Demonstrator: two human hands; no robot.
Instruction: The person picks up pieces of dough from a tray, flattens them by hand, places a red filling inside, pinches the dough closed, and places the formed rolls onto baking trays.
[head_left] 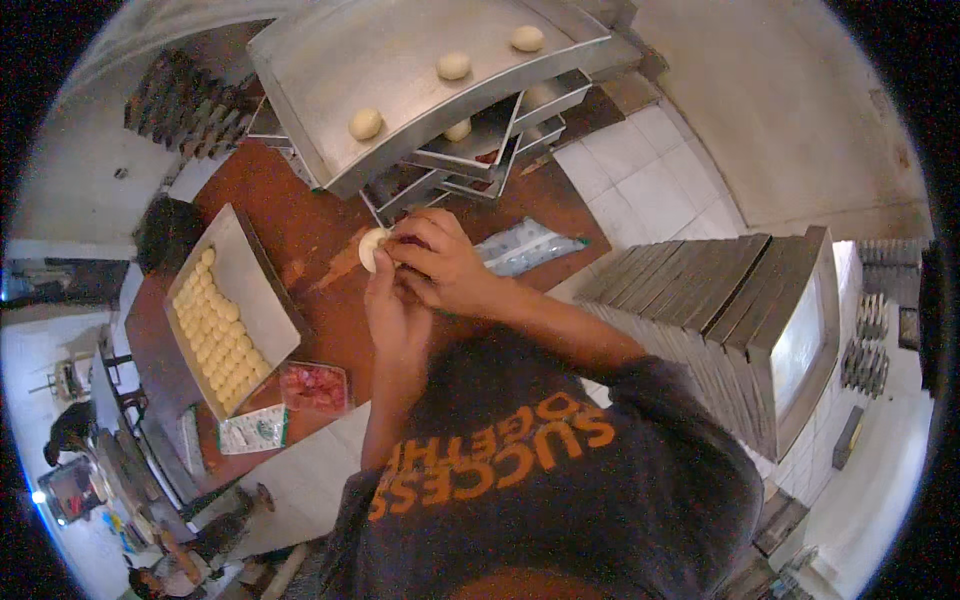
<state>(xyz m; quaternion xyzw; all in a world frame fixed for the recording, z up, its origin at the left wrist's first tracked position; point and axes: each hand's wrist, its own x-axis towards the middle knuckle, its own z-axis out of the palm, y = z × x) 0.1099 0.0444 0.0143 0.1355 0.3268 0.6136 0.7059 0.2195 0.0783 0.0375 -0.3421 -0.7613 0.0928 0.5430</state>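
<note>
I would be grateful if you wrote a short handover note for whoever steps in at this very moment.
Left hand: raised over the brown table, cupping a pale dough piece.
Right hand: fingers pinching the same dough piece from the other side.
Things: the box of dough balls lies to the left, partly filled. The top metal tray on the stack ahead holds three shaped balls in a row. A small tub of red filling sits near the box.
Done: three balls on the top tray.
Left: the piece in hand is not yet on the tray; many balls remain in the box.

Pale cream dough (371,247), reddish-brown table (300,230)
</note>
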